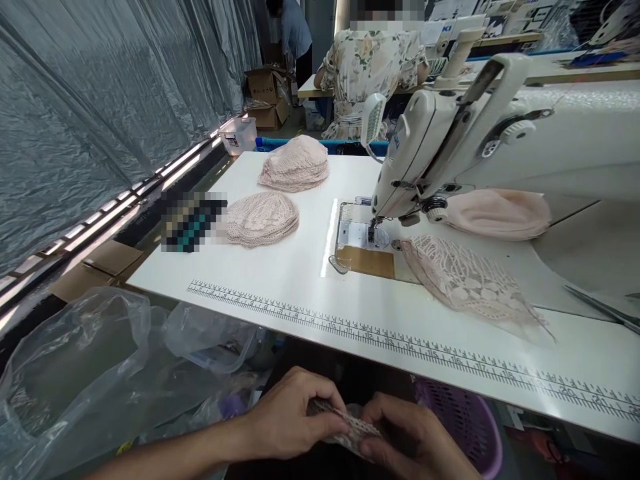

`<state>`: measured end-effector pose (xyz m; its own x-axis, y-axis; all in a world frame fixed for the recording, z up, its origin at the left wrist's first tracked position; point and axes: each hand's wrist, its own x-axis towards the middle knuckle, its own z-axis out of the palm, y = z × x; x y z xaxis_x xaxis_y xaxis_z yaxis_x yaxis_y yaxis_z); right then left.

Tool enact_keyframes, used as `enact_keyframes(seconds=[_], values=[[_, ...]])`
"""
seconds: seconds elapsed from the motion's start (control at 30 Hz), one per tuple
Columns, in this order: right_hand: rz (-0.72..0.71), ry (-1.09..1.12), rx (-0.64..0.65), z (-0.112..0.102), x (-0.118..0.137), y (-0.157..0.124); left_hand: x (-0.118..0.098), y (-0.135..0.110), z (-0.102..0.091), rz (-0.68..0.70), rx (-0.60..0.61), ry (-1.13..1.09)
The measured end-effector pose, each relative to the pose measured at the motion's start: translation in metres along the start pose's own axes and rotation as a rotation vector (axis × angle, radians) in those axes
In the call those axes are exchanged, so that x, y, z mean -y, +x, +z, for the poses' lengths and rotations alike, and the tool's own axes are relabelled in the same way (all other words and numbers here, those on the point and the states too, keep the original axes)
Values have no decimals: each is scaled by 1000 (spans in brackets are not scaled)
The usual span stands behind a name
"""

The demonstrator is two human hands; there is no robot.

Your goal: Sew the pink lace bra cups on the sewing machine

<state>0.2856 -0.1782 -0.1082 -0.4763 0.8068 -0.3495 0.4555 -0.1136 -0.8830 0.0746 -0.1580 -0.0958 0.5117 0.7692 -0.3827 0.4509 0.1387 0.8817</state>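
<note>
Below the table's front edge, my left hand (295, 417) pinches a folded piece of lace fabric (350, 432) between thumb and fingers. My right hand (407, 433) grips the other end of the same lace, its fingers partly out of sight. Above my hands is a white sewing table (300, 283) with a ruler printed along its front edge. A white sewing machine (425, 140) stands on it, with its presser foot (371, 230) over the needle plate. Right of the foot lies a pink lace cup piece (465, 277).
Two stacks of lace pieces, a rear stack (295, 163) and a nearer stack (263, 220), lie left of the machine. Scissors (603, 307) rest at the right. Beige fabric (500, 212) sits under the machine arm. A purple basket (487, 433) and plastic bags (125, 373) are below.
</note>
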Motion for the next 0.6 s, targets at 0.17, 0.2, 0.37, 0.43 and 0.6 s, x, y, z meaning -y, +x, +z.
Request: enact_keyframes(seconds=[0.17,0.2,0.37,0.43,0.6], values=[[-18,-4,8,-2,6,3,-9,1,-2,85,0,55],[-38,-12,12,-2,7,4,-10,2,-3,95,5,44],[-40,-106,-27,-4,7,7,-10,1,-7,64,9,9],[-23,-107,-28,-5,8,7,-9,0,-6,21,-1,20],[-31,-125,-61,-4,13,5,-14,-5,-7,-45,-70,57]])
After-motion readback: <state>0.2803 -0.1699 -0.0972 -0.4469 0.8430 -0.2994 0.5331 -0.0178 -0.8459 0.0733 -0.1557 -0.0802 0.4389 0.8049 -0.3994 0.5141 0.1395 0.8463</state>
